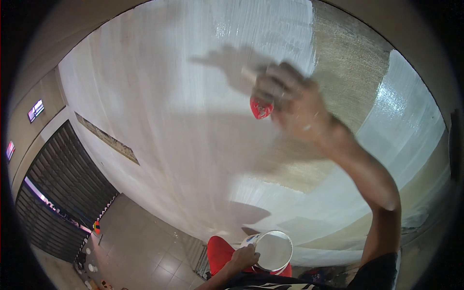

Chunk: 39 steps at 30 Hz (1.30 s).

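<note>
My right hand (pixel 287 94), smeared by motion, is raised against the wall (pixel 145 87), closed around a paintbrush. The brush's red end (pixel 261 108) shows below my fingers, and a pale blurred part (pixel 249 72) sticks out to the upper left. White streaky paint covers much of the wall, with a bare beige-grey patch (pixel 353 82) beside my hand. At the bottom, my left hand (pixel 247 256) grips the left side of a white bucket (pixel 273 249) of white paint, held at my red-trousered leg (pixel 216 251).
A dark slatted shutter (pixel 58 174) with a bright gap stands at the left, below small windows (pixel 36 110). The tiled floor (pixel 140 251) lies far below, with small items along the shutter. A grey metal piece (pixel 200 258), perhaps a ladder or scaffold, is beside my leg.
</note>
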Tool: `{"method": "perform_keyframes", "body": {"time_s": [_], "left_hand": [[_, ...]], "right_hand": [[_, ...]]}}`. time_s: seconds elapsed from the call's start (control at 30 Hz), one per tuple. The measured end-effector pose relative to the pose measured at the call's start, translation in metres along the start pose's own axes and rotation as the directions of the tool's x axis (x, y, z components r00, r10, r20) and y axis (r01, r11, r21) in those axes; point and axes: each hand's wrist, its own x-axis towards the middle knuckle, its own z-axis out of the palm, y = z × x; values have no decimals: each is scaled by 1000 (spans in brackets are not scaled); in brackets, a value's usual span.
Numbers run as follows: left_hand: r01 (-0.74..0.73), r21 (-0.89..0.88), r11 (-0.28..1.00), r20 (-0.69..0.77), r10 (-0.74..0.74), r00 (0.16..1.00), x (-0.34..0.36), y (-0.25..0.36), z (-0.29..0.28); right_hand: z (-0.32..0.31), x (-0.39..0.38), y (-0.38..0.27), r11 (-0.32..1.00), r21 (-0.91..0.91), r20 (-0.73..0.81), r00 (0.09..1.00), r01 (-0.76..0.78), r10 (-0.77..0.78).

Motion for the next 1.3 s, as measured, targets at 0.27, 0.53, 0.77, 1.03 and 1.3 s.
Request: {"method": "perform_keyframes", "body": {"time_s": [0.27,0.53,0.77,1.03,1.3], "left_hand": [[1,-30,1000,-3,-2,1000,-1,4,-5],[-21,-33,999,-19,20,1000,0,1,4],[-38,-26,999,-54,36,998,0,-4,2],[-43,-15,999,-57,42,997,4,-4,6],[-3,4,1000,-18,3,1000,0,0,6]], "right_hand": [[17,-32,-57,983,-184,-61,998,5,-17],[57,-130,-167,766,564,238,949,-308,207],[-1,-69,-43,912,367,180,976,-182,122],[15,-79,-88,991,-125,40,999,36,-31],[99,-192,-259,825,480,345,929,-299,136]]}}
